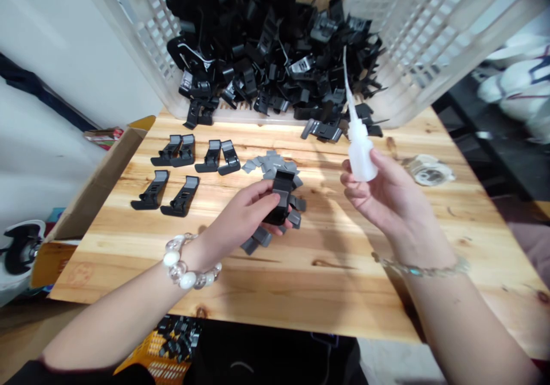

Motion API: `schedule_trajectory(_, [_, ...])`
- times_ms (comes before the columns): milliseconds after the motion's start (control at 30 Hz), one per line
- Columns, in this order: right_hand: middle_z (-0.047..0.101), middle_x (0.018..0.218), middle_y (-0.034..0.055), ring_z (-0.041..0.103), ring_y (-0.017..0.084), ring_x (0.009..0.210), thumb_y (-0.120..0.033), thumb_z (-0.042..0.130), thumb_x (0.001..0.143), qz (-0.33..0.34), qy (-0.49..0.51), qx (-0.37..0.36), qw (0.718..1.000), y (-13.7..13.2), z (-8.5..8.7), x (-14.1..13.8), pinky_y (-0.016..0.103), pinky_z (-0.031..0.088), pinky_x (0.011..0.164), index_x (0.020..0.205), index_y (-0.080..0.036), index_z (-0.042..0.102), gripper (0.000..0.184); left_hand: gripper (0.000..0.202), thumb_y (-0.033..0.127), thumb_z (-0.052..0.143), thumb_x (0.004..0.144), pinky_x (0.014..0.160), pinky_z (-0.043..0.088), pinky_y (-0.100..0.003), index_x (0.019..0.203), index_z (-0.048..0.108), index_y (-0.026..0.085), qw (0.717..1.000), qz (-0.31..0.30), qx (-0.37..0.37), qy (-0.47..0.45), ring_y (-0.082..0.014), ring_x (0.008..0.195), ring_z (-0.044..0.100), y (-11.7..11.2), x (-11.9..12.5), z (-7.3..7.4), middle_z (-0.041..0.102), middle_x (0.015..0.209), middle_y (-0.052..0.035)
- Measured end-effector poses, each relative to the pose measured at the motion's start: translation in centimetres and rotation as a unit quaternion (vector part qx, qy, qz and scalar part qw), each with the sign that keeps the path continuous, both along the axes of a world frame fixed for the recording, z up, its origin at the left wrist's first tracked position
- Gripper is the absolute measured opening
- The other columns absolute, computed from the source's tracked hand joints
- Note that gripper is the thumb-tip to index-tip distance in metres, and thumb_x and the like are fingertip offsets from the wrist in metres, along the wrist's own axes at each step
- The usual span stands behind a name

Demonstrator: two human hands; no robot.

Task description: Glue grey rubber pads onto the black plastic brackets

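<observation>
Item, centre of frame: the left hand [247,216] is gripping a black plastic clip [281,199], fingers wrapped around its lower body so that its upper face is tilting toward the bottle, apparently to present that face to the nozzle.

Item, right of centre: the right hand [382,193] is closing around a small white squeeze bottle [360,153], thumb and fingers pinching its soft body. The long thin nozzle is pointing up and slightly left, away from the clip; the two are sitting apart, not touching.

Item, under the left hand: a loose heap of grey pads [268,164], lying on the worktop [326,282] within easy reach, partly hidden by the held clip.

Item, left of centre: six finished-looking clips [184,170], standing in pairs in two rows, seemingly set aside clear of the working spot.

Item, top of frame: a white slotted basket [146,30], tipped on its side and spilling a mass of black clips [275,47] onto the worktop's far edge.

Item, right: a small round white object [427,170], too blurred to identify.

Item, left edge: a cardboard box [73,213] butting against the worktop.

Open room: the near half of the worktop is lying bare below both wrists; the near edge is running close to the forearms.
</observation>
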State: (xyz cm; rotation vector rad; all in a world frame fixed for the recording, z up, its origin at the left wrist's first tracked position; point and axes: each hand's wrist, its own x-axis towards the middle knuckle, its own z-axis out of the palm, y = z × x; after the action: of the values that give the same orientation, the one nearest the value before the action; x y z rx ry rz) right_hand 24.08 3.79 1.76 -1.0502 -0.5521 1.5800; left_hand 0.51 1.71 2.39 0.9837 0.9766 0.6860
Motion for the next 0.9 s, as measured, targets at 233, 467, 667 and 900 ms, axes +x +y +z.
schedule_trajectory(233, [0.051, 0.074, -0.0035, 0.022, 0.005, 0.05, -0.025, 0.083, 0.067, -0.048, -0.038, 0.099, 0.993, 0.4, 0.0, 0.4, 0.024, 0.025, 0.04, 0.078, -0.025, 0.062, 0.024, 0.02, 0.031, 0.056, 0.09, 0.052, 0.053, -0.022, 0.1, 0.063, 0.015, 1.0, 0.007, 0.022, 0.008, -0.0146, 0.067, 0.068, 0.2, -0.4, -0.2, 0.069, 0.092, -0.0079])
schedule_trajectory(467, [0.042, 0.061, -0.0037, 0.015, 0.009, 0.046, -0.034, 0.067, 0.079, -0.117, -0.113, 0.147, 0.976, 0.2, 0.4, 1.0, 0.03, 0.012, 0.043, 0.067, -0.025, 0.05, 0.023, 0.017, 0.028, 0.052, 0.09, 0.048, 0.05, -0.019, 0.091, 0.063, 0.015, 0.99, -0.092, 0.021, 0.106, -0.0133, 0.065, 0.067, 0.3, -0.3, 0.4, 0.068, 0.087, -0.0064])
schedule_trajectory(667, [0.031, 0.04, -0.0061, 0.022, 0.009, 0.035, -0.018, 0.058, 0.069, -0.193, -0.171, 0.216, 0.942, -0.4, 0.5, 0.4, 0.03, 0.01, 0.039, 0.063, -0.023, 0.054, 0.009, 0.018, 0.025, 0.054, 0.086, 0.045, 0.049, -0.019, 0.098, 0.064, 0.016, 0.978, -0.137, 0.022, 0.157, -0.0131, 0.062, 0.067, 0.5, -0.5, 0.2, 0.068, 0.087, -0.006])
schedule_trajectory(900, [0.045, 0.052, -0.0028, 0.035, 0.008, 0.045, -0.009, 0.061, 0.059, -0.255, -0.277, 0.286, 0.881, -0.6, 0.5, -0.1, 0.028, 0.016, 0.042, 0.061, -0.017, 0.06, 0.008, 0.021, 0.023, 0.052, 0.088, 0.044, 0.048, -0.016, 0.105, 0.063, 0.015, 0.969, -0.161, 0.017, 0.185, -0.0121, 0.063, 0.067, 0.6, -0.5, 0.4, 0.063, 0.083, -0.003])
